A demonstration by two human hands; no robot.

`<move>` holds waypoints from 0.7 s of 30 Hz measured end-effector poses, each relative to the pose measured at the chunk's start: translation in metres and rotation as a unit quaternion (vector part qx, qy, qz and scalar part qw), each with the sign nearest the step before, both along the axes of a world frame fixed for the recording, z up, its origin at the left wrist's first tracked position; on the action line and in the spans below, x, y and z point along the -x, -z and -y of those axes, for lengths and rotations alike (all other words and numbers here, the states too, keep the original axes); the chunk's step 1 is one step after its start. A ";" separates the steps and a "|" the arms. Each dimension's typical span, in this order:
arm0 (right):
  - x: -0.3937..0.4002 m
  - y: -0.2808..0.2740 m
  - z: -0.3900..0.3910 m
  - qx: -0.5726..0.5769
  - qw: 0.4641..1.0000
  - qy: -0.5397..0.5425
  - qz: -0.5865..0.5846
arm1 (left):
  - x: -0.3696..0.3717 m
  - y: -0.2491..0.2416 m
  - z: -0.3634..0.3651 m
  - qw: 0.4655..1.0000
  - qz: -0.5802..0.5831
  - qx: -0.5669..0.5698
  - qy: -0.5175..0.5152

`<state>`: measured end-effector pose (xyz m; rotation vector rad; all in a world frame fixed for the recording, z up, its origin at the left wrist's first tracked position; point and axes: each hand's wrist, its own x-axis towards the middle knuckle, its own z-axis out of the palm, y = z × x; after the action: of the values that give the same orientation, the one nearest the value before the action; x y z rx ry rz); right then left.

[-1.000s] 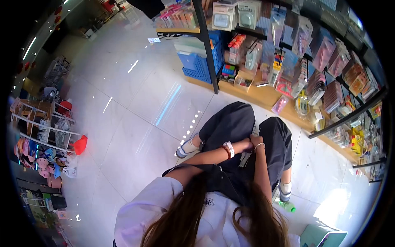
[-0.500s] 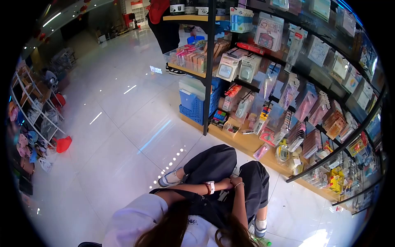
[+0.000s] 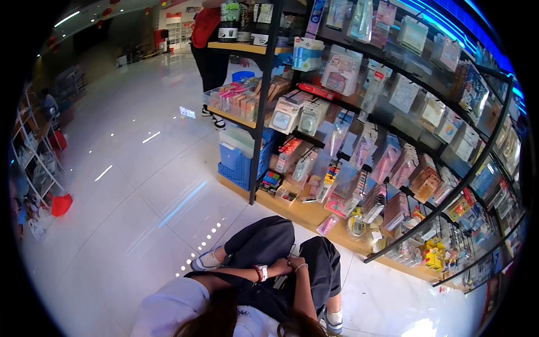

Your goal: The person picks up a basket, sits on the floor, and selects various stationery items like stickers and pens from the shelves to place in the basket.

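My left hand (image 3: 278, 268), with a white watch (image 3: 264, 272) and a brown bracelet (image 3: 258, 273) at the wrist, meets my right hand (image 3: 296, 262) over my lap. Both look closed and press against each other between my bent knees. A thin light bracelet (image 3: 301, 266) circles the right wrist. Whatever the fingers may hold is hidden. Dark trousers (image 3: 261, 238) cover my legs around the hands. Just below the hands a small greyish item (image 3: 279, 282) shows, too small to name.
A black-framed shelf (image 3: 264, 101) of packaged stationery stands in front and right, with a blue basket (image 3: 234, 175) at its lower left corner. A person in red and black (image 3: 209, 62) stands behind it. White racks (image 3: 42, 146) and a red item (image 3: 62, 205) lie far left.
My view has tilted up and turned right, so the shelf, my legs and my hands appear lower and further left. The hands stay together. More of the person behind the shelf shows.
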<state>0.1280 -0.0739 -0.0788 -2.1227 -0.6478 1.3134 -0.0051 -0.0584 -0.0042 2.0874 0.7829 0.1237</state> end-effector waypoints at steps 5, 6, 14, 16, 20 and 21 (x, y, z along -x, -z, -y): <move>0.004 0.001 0.003 -0.003 0.989 -0.080 0.122 | 0.003 -0.003 0.002 1.000 -0.023 -0.007 -0.011; -0.002 -0.002 0.002 0.000 0.994 -0.035 0.103 | -0.002 -0.012 -0.001 0.999 -0.022 -0.032 0.015; 0.021 -0.070 0.015 -0.020 0.989 -0.087 0.116 | -0.010 0.023 -0.009 0.991 -0.054 -0.085 0.085; 0.013 -0.053 0.002 -0.040 0.990 -0.044 0.125 | -0.012 0.037 -0.010 0.994 -0.001 -0.098 0.054; 0.023 -0.030 0.012 -0.062 0.991 0.017 0.119 | 0.002 -0.019 0.007 0.999 0.021 -0.041 -0.011; 0.025 -0.029 0.018 -0.061 0.990 0.021 0.123 | 0.000 -0.023 0.005 1.000 -0.001 -0.001 0.017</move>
<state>0.1026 -0.0924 -0.0500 -2.2031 -0.7578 0.9724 -0.0052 -0.0631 0.0183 2.1014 0.7472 0.1040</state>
